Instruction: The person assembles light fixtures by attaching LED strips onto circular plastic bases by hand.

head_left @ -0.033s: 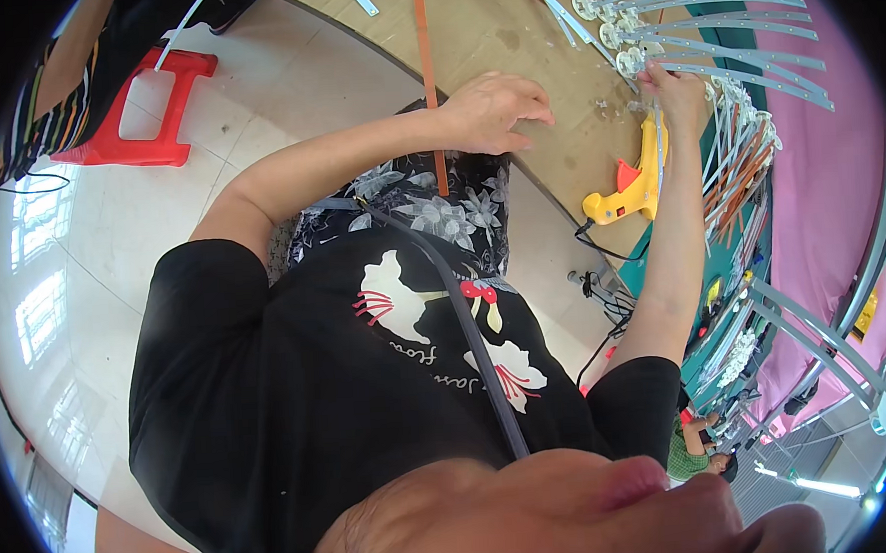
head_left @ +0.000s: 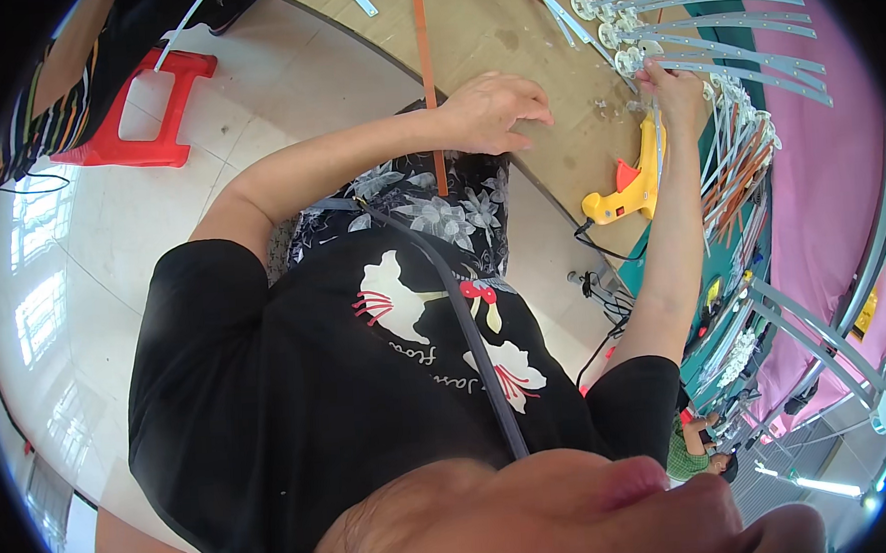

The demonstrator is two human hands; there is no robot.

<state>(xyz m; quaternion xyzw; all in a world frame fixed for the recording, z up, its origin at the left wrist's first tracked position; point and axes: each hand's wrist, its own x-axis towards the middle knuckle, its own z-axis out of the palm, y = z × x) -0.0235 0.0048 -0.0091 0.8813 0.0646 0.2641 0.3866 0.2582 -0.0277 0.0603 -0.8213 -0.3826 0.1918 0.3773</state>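
My right hand (head_left: 676, 94) is closed in a pinch at a thin white LED strip (head_left: 659, 135), right beside a round white plastic piece (head_left: 629, 62). The strip runs back from the fingers along a yellow glue gun (head_left: 648, 171) with a red trigger. Above the hand, several pale LED strips (head_left: 740, 23) fan out from small round white pieces. My left hand (head_left: 494, 112) lies at the table's near edge, thumb and fingers apart, holding nothing. A long orange-brown strip (head_left: 424, 37) passes beneath my left wrist and hangs over my lap.
The brown tabletop (head_left: 510, 33) carries loose white strips at its far side. A bundle of white and orange strips (head_left: 743, 161) lies right of my right forearm, near pink cloth (head_left: 819, 187). The glue gun's black cable (head_left: 612, 255) hangs off the edge. A red stool (head_left: 179, 110) stands left.
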